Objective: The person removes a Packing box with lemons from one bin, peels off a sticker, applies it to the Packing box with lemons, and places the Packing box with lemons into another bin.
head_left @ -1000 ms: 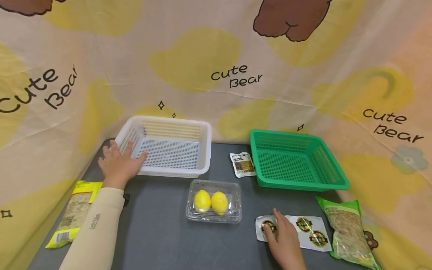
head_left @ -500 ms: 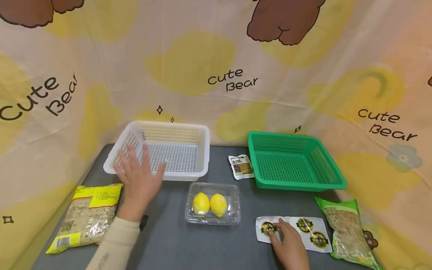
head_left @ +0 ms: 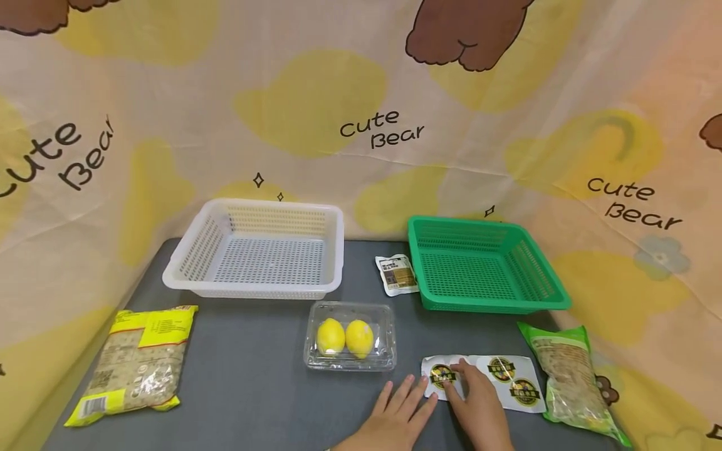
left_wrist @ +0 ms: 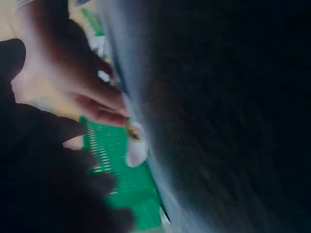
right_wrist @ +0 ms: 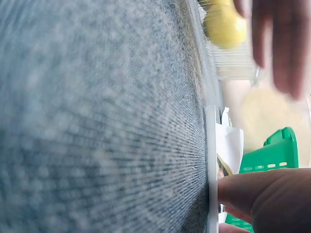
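A white sheet with round black-and-gold stickers point(head_left: 524, 392) lies flat at the front right. On its left part rests my right hand point(head_left: 481, 407), thumb and index finger apart beside a sticker; in the right wrist view the thumb point(right_wrist: 243, 189) touches the white sheet point(right_wrist: 212, 145). My left hand point(head_left: 392, 419) is just left of the sheet, palm down, fingers extended and spread, holding nothing; whether it touches the table is unclear. The left wrist view is dark and blurred, showing the right hand point(left_wrist: 80, 77) bent down at the sheet point(left_wrist: 136, 153).
Behind the hands is a clear box with two lemons point(head_left: 345, 338). A white basket point(head_left: 254, 291) stands back left, a green basket point(head_left: 496, 305) back right, with a small packet point(head_left: 397, 275) between. A yellow bag point(head_left: 135, 363) lies left, a green bag point(head_left: 575, 379) right.
My left hand has moved from the white basket, across the table to the right, beside the sheet. The yellow bag is now fully uncovered. My right hand has stayed on the sheet, its fingers shifting slightly.
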Tool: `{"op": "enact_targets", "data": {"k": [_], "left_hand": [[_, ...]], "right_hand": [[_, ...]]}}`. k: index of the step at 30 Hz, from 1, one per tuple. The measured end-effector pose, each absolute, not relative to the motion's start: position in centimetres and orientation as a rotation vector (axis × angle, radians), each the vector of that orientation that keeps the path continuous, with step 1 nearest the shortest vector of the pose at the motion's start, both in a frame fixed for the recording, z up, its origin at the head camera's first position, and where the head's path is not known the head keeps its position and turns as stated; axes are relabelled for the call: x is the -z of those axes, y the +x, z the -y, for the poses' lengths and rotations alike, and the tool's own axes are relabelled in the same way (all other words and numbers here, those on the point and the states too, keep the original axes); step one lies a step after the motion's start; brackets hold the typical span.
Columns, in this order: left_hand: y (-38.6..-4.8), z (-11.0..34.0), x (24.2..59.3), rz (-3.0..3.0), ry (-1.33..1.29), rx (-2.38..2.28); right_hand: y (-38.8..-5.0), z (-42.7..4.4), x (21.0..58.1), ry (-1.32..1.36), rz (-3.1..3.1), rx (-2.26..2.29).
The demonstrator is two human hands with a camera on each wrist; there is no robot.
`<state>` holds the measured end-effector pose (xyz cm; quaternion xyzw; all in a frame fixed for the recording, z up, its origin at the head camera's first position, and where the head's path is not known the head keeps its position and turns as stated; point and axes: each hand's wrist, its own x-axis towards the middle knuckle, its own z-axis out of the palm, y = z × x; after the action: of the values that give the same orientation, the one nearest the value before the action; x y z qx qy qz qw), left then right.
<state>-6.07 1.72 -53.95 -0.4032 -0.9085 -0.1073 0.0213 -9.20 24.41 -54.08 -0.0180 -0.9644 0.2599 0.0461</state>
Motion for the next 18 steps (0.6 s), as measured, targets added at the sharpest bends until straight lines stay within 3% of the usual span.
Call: {"op": "enact_targets", "data": {"k": [18], "left_hand": [[-6.6,-2.9,55.5,2.921,-1.339,0.156]], "right_hand": [[-9.1,-24.0,53.6,-0.075,2.991,-0.750]]}}
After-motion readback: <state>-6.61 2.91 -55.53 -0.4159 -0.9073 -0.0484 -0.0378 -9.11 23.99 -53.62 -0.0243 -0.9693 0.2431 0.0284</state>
